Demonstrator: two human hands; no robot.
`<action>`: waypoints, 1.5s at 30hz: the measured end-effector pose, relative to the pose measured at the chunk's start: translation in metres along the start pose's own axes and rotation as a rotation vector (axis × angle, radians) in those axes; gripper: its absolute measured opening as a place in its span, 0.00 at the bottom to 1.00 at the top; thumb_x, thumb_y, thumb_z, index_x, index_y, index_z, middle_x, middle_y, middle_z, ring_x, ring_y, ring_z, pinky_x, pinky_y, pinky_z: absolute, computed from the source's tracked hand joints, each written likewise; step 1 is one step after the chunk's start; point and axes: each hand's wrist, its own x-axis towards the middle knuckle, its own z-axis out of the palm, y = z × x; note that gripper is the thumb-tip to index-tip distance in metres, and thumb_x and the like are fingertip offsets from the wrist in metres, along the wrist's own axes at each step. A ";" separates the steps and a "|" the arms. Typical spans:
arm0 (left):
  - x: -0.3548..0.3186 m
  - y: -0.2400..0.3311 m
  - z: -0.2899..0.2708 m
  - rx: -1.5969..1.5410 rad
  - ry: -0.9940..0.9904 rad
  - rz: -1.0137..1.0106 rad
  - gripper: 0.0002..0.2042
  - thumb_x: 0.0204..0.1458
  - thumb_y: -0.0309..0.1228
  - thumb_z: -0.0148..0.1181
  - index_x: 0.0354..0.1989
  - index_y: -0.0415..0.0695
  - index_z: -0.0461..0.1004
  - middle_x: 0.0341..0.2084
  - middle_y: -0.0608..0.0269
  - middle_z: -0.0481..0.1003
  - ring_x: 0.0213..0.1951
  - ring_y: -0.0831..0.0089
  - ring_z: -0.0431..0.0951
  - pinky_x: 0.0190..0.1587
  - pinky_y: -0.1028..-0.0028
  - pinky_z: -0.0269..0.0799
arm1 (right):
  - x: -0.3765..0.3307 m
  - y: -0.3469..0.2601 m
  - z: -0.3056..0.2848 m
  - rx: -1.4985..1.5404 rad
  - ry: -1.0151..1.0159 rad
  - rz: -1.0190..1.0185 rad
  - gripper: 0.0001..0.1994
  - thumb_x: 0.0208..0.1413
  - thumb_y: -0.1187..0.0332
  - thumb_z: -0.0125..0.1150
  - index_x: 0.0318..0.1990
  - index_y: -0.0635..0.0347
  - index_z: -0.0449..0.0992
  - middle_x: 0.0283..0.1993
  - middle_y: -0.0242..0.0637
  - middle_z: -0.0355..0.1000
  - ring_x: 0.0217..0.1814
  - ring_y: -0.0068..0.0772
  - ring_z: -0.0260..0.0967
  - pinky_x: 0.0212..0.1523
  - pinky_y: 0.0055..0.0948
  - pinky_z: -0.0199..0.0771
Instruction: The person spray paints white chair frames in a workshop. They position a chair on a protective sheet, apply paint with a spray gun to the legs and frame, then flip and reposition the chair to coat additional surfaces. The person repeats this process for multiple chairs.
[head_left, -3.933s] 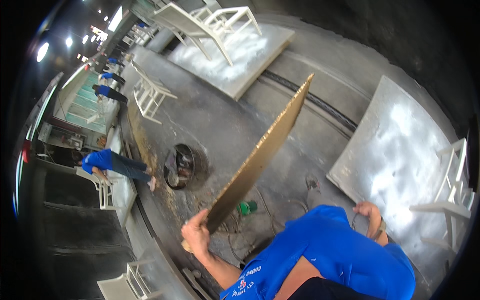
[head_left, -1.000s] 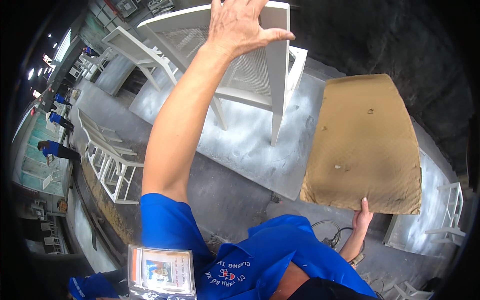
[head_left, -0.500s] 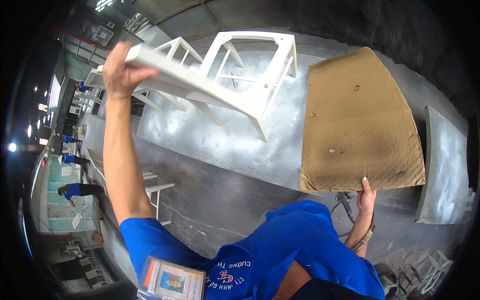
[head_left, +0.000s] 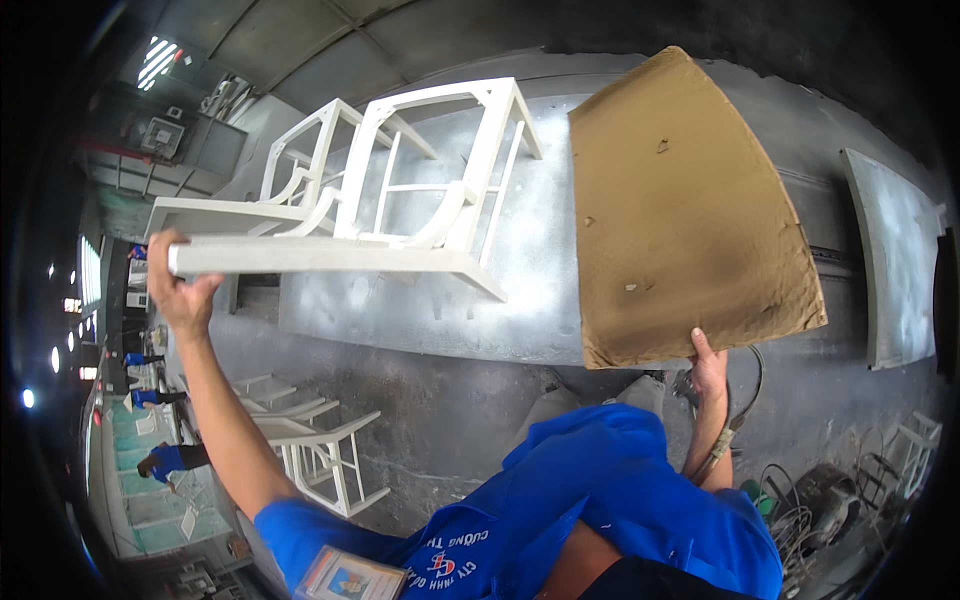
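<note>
My left hand [head_left: 185,285] is closed around the end of a white chair frame's long leg or back post [head_left: 320,257]. The seatless frame [head_left: 455,215] sits tilted over a pale, paint-dusted board [head_left: 400,325]. In my right hand [head_left: 710,367] is a large brown cardboard sheet [head_left: 690,220], pinched at its near edge with the thumb on top. Dark smudges and small holes mark the sheet. My right fingers are hidden beneath it. A hose [head_left: 718,450] runs alongside my right wrist.
Another white chair frame [head_left: 300,160] stands behind, at the left. More white frames [head_left: 325,450] are on the floor below my left arm. At the right stands a grey-white panel [head_left: 890,260], with tangled hoses [head_left: 800,510] nearer. Several people in blue [head_left: 175,460] are far left.
My left hand has come down and left with the post, which now lies nearly level. The cardboard remains in my right hand, and the whole view has shifted.
</note>
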 end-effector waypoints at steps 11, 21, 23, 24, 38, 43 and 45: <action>0.022 0.029 -0.035 0.071 -0.112 -0.120 0.46 0.38 0.74 0.66 0.43 0.35 0.71 0.33 0.57 0.69 0.36 0.60 0.71 0.48 0.61 0.69 | -0.013 0.064 0.015 0.151 0.065 0.241 0.29 0.63 0.74 0.65 0.71 0.57 0.62 0.66 0.43 0.69 0.66 0.48 0.70 0.56 0.51 0.83; 0.032 0.048 -0.019 0.040 -0.043 -0.128 0.42 0.46 0.68 0.68 0.45 0.34 0.71 0.36 0.57 0.70 0.41 0.58 0.70 0.52 0.60 0.66 | -0.022 0.122 0.001 -0.038 0.119 0.553 0.31 0.62 0.54 0.69 0.66 0.61 0.66 0.62 0.46 0.72 0.51 0.39 0.78 0.45 0.39 0.86; 0.030 0.049 -0.017 0.050 -0.005 -0.112 0.42 0.46 0.68 0.68 0.47 0.34 0.71 0.38 0.57 0.70 0.42 0.58 0.70 0.52 0.60 0.67 | -0.033 0.131 -0.001 -0.199 0.198 0.726 0.34 0.58 0.45 0.72 0.61 0.61 0.70 0.55 0.46 0.77 0.43 0.35 0.80 0.39 0.34 0.86; 0.029 0.048 -0.016 0.034 0.007 -0.113 0.42 0.46 0.67 0.69 0.47 0.34 0.71 0.38 0.57 0.70 0.42 0.59 0.70 0.53 0.61 0.67 | -0.039 0.133 -0.002 -0.234 0.151 0.743 0.36 0.56 0.40 0.70 0.59 0.62 0.71 0.53 0.46 0.77 0.42 0.35 0.79 0.40 0.35 0.86; 0.024 0.042 -0.006 -0.055 0.155 -0.058 0.38 0.52 0.63 0.67 0.52 0.34 0.75 0.44 0.56 0.75 0.48 0.59 0.73 0.59 0.60 0.65 | -0.090 -0.033 0.020 0.879 -0.426 0.099 0.48 0.62 0.24 0.40 0.72 0.58 0.63 0.59 0.49 0.76 0.58 0.48 0.75 0.56 0.51 0.78; 0.022 0.100 0.022 0.171 0.443 -0.224 0.35 0.61 0.59 0.61 0.58 0.35 0.72 0.54 0.51 0.75 0.58 0.56 0.73 0.63 0.57 0.67 | -0.072 -0.111 0.029 0.719 -0.694 -0.121 0.47 0.64 0.26 0.38 0.73 0.59 0.61 0.59 0.49 0.76 0.57 0.45 0.74 0.56 0.45 0.76; 0.014 0.168 0.063 0.312 0.681 -0.209 0.30 0.65 0.49 0.59 0.62 0.35 0.64 0.55 0.48 0.68 0.58 0.52 0.71 0.64 0.53 0.68 | -0.051 -0.143 0.035 0.614 -0.778 -0.230 0.47 0.64 0.26 0.37 0.73 0.59 0.61 0.58 0.48 0.76 0.56 0.44 0.74 0.55 0.43 0.75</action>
